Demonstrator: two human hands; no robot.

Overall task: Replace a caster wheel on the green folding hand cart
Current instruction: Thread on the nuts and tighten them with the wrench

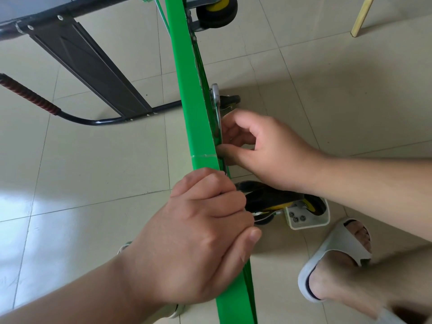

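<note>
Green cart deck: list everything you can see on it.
The green deck is tipped on edge and runs from top centre to the bottom of the view. It is glossy bright green; whether it is painted metal or plastic is unclear. A thin seam crosses it just above the left hand, which grips its upper edge. On the wheel side, a black caster with a yellow hub sits near the far end. Mid-length, a silver wrench lies against the deck, held by the right hand.
</note>
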